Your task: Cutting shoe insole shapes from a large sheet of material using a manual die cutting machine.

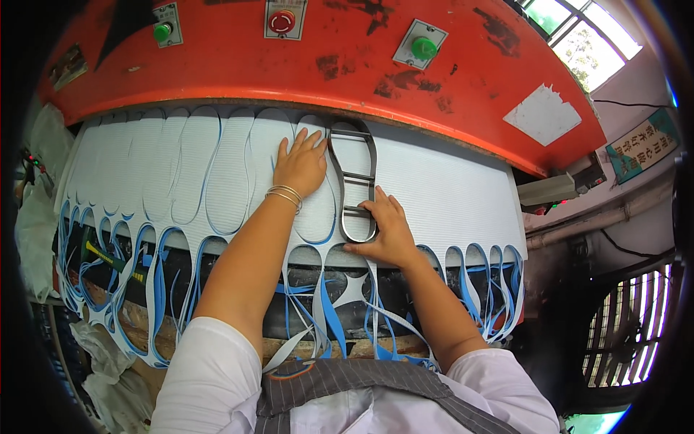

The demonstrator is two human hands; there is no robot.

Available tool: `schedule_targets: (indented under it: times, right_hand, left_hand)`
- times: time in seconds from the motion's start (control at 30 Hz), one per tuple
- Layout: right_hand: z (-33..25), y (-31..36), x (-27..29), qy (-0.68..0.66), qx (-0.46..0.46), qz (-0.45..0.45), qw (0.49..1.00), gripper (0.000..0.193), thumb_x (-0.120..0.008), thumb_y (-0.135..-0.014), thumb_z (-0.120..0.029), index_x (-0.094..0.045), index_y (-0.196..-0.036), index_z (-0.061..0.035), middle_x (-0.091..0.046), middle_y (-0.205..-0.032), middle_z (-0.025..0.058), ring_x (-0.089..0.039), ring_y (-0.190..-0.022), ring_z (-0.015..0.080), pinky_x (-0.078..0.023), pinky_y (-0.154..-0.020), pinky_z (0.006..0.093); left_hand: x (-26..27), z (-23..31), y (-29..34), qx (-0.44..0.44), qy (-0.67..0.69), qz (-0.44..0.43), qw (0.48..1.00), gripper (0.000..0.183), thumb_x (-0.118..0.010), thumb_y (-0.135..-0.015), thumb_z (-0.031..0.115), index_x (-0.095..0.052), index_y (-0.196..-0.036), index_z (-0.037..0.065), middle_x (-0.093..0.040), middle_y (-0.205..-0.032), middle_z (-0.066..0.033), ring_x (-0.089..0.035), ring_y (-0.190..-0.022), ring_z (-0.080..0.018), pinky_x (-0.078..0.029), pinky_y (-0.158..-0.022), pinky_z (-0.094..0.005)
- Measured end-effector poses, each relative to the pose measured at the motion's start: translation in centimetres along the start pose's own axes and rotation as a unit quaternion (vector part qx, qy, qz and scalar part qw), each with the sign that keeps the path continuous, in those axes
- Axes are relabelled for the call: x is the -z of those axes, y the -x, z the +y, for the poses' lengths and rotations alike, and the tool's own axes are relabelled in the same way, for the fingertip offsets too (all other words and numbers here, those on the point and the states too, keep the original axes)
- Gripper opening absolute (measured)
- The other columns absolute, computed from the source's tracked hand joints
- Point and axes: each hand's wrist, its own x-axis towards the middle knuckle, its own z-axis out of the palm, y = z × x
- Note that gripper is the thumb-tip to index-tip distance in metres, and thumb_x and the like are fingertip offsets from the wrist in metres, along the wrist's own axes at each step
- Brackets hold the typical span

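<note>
A sole-shaped steel cutting die [358,176] with several crossbars stands on a ribbed white sheet [448,192]. My right hand [390,230] holds the die by its near right end, thumb at the near tip and fingertips by the lowest crossbar. Left of the die, my left hand [300,166] lies on the sheet with its fingers spread, apart from the die. Under and beside that hand, several sole-shaped outlines [228,170] are cut into the sheet, showing blue along their edges.
A red press beam [332,79] spans the far side, carrying a red button [281,22] and two green buttons [423,48]. Blue-and-white cut-out webbing [329,318] hangs over the near edge. A yellow-and-black handled tool [108,257] lies at left.
</note>
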Motion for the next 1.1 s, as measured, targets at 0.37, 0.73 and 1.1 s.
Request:
schedule_targets:
  times: [0.37,0.73,1.1]
  right_hand:
    - [-1.4,0.2,0.4,0.07,-0.037,-0.049,0.996,0.096,-0.082,-0.061,-0.047,-0.04,-0.138,-0.0069,-0.042,-0.137,0.028,-0.032,-0.134,0.0393,-0.026,-0.11,0.0475]
    - [-8.9,-3.2,13.7,-0.179,0.022,0.379,0.908,0.029,-0.071,-0.083,-0.011,-0.048,-0.098,-0.0018,-0.057,-0.076,0.0061,-0.055,-0.063,0.0107,-0.046,-0.059,0.0238]
    - [-15.1,12.7,8.2,-0.107,-0.022,-0.136,0.985,0.034,-0.074,-0.076,-0.032,-0.062,-0.089,-0.0034,-0.062,-0.082,0.0145,-0.062,-0.077,0.0296,-0.049,-0.069,0.0395]
  left_hand:
    - [1.7,-3.6,2.2,-0.071,0.086,-0.072,0.991,0.031,-0.05,-0.09,0.026,-0.065,-0.111,0.009,-0.062,-0.113,-0.0124,-0.055,-0.11,-0.0291,-0.037,-0.099,-0.0468]
    - [25.8,-15.4,10.2,0.014,0.116,0.498,0.86,0.029,-0.052,-0.095,0.021,-0.057,-0.077,0.0,-0.054,-0.071,-0.01,-0.053,-0.067,-0.0215,-0.042,-0.065,-0.0351]
    - [16.2,-1.9,29.3,-0.045,0.205,0.002,0.978,0.031,-0.054,-0.09,0.032,-0.061,-0.074,0.007,-0.06,-0.077,-0.0151,-0.059,-0.074,-0.0359,-0.047,-0.065,-0.0457]
